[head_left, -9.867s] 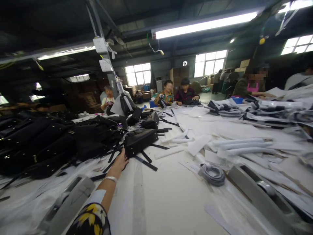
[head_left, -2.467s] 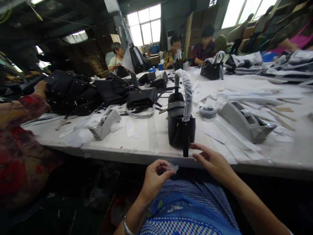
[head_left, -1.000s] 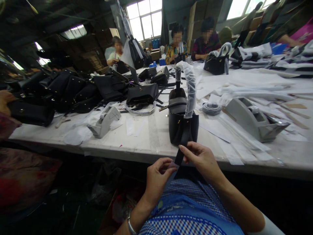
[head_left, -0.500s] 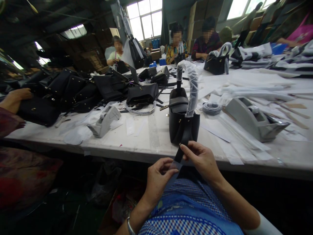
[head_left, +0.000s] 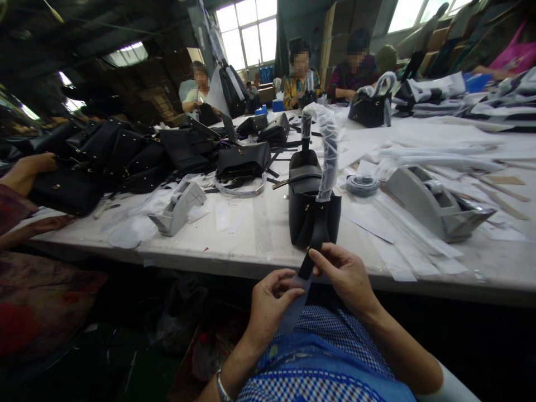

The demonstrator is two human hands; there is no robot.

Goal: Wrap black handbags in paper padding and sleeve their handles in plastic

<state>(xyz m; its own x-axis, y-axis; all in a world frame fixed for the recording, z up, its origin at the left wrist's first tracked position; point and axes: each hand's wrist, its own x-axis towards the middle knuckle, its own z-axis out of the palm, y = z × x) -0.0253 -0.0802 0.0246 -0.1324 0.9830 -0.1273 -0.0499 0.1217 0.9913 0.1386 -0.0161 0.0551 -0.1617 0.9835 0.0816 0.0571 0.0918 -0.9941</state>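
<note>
A small black handbag [head_left: 307, 215] stands upright at the near edge of the white table [head_left: 251, 240]. Its arched handle [head_left: 329, 148] is wrapped in clear plastic. A black strap [head_left: 316, 237] hangs from the bag over the table edge. My right hand [head_left: 345, 273] pinches the strap just below the edge. My left hand [head_left: 268, 304] is closed on a thin translucent strip [head_left: 293, 307] laid against the strap's lower end.
A grey tape dispenser [head_left: 178, 206] sits left of the bag and a larger one [head_left: 435, 204] right. Black bags [head_left: 125, 156] pile up at the left, where another person's hands [head_left: 29, 170] rest. A tape roll [head_left: 362, 184] and white paper strips lie right. People sit at the far end.
Ten seconds ago my left hand reached far over the table toward a black bag. Since then the bag has come to the near edge, and both hands closed on its hanging strap and the strip.
</note>
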